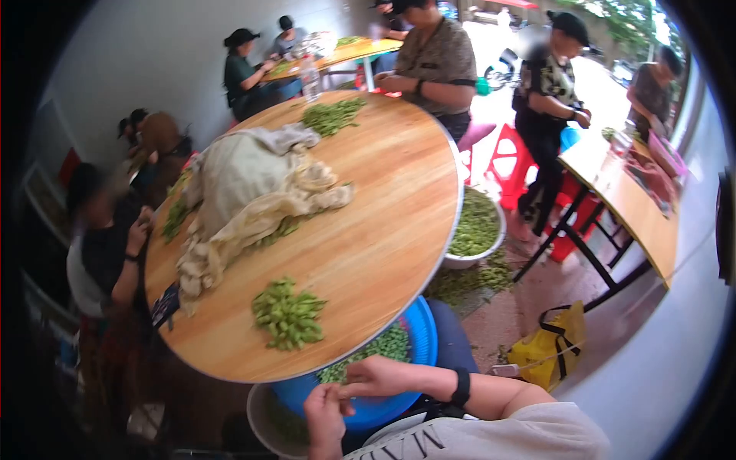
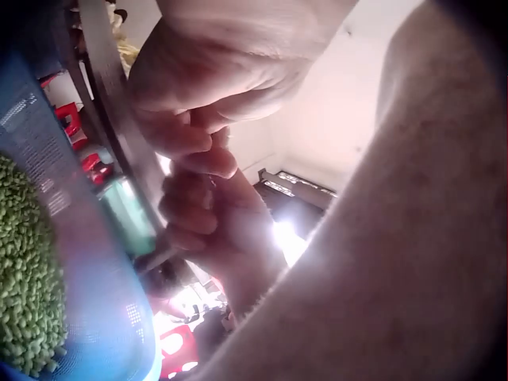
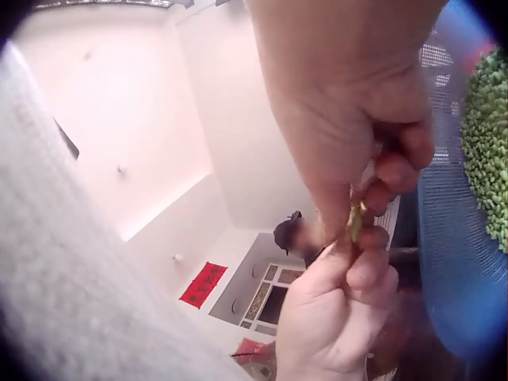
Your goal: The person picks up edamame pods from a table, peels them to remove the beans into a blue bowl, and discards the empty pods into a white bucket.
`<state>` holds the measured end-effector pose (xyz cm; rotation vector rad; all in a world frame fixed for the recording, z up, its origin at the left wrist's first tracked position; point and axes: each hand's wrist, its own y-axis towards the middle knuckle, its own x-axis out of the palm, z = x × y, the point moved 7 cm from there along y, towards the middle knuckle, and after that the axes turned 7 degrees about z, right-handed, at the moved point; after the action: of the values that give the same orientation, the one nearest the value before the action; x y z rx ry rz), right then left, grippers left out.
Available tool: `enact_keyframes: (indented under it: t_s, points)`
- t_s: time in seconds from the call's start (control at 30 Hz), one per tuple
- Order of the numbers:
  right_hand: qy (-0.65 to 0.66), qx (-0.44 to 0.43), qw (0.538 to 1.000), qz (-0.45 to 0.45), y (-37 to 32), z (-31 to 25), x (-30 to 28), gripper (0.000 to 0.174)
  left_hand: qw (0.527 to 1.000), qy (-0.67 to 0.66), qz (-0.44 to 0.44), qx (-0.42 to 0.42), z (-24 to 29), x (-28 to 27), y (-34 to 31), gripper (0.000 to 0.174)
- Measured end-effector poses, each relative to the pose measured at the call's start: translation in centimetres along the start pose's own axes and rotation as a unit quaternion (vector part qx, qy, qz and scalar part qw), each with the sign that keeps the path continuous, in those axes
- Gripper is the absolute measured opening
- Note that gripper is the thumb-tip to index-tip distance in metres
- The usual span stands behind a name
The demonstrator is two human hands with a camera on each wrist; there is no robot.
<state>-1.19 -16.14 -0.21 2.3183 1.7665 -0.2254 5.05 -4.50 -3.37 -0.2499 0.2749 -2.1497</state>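
At the near edge of the worktop [image 1: 368,253], over the blue basket [image 1: 420,337], my right hand [image 1: 379,377] and left hand [image 1: 326,418] meet. Both grips pinch one pod [image 3: 355,220], which lies lengthwise between them.

Open-fronted food-prep workshop: people shell green pods [image 1: 289,313] at wooden tables [image 1: 368,253] (street outside).
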Motion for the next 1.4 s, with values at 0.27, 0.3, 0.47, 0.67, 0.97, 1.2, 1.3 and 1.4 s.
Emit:
enact_keyframes:
  t_s: [0.27, 0.3, 0.47, 0.67, 0.97, 1.2, 1.3, 1.4]
  points:
    - [0.198, 0.113, 0.972, -0.055, 0.0, 0.5, 1.4, 0.022, 0.983, 0.131, -0.049, 0.118, 3.8, 0.4, -2.7, 0.015]
    - [0.17, 0.094, 0.979, -0.056, 0.0, 0.7, 1.8, 0.021, 0.982, 0.137, -0.046, 0.124, 3.8, 0.0, -3.1, 0.014]
    - [0.128, 0.133, 0.982, -0.037, 0.4, 0.7, 3.4, 0.016, 0.962, 0.191, -0.025, 0.192, 3.8, -1.1, -3.5, 0.012]
    - [-0.228, 0.012, 0.969, -0.091, 0.7, 0.0, 2.0, 0.022, 0.921, 0.333, 0.1, 0.174, 1.6, -8.2, -2.3, 0.01]
    - [-0.196, -0.023, 0.969, -0.15, 3.1, -2.4, 2.4, 0.017, 0.833, 0.388, 0.134, 0.37, 12.9, -7.7, 3.1, 0.019]
    - [-0.107, 0.051, 0.988, -0.101, 2.7, -3.8, -0.1, 0.015, 0.832, 0.434, 0.097, 0.331, 10.5, -5.8, 9.1, 0.011]
    - [-0.046, 0.03, 0.998, 0.015, 3.2, -3.5, -1.7, 0.015, 0.873, 0.355, 0.078, 0.324, 10.8, -6.2, 6.6, 0.01]
    - [0.022, 0.056, 0.994, 0.089, 4.8, -3.9, -1.0, 0.016, 0.897, 0.306, 0.03, 0.318, 11.1, -4.5, 3.3, 0.01]
